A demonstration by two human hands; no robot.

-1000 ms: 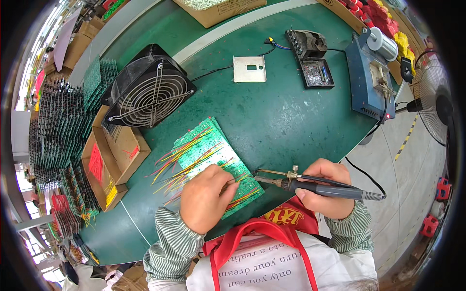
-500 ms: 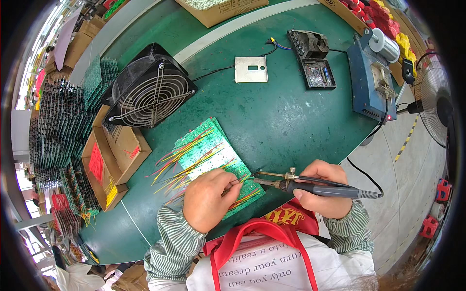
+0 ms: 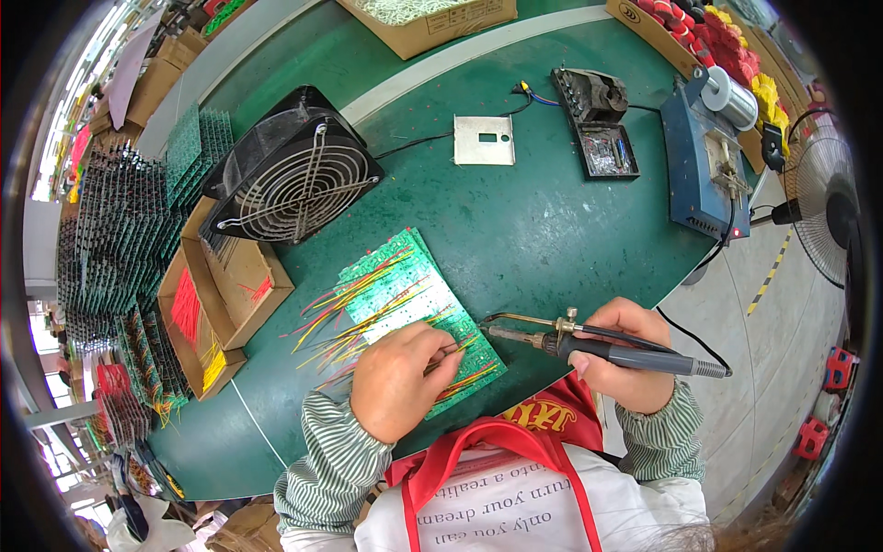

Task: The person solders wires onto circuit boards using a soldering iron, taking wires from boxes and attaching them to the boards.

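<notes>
A stack of green circuit boards (image 3: 440,301) lies at a slant on the bench in front of me, with red, yellow and dark wires (image 3: 342,306) trailing off its left side. My left hand (image 3: 397,379) rests over the boards' near part, thumb and forefinger pinched on a thin wire that is mostly hidden by the fingers. My right hand (image 3: 635,354) grips a soldering iron (image 3: 598,350) with a brass-fitted solder feed tube along it. The iron's tip points left, at the right edge of the boards, close to my left fingertips.
A black fan with a wire guard (image 3: 294,179) stands beyond the boards, beside a cardboard box of cut wires (image 3: 235,308). Farther off are a white metal plate (image 3: 484,140), a black tray (image 3: 607,156) and a blue soldering station (image 3: 699,166) with a solder spool (image 3: 729,97). Board racks (image 3: 120,248) line the left.
The soldering iron has drawn back slightly to the right, its tip moving away from my left fingertips to the boards' edge. My left hand stays pinched in nearly the same place.
</notes>
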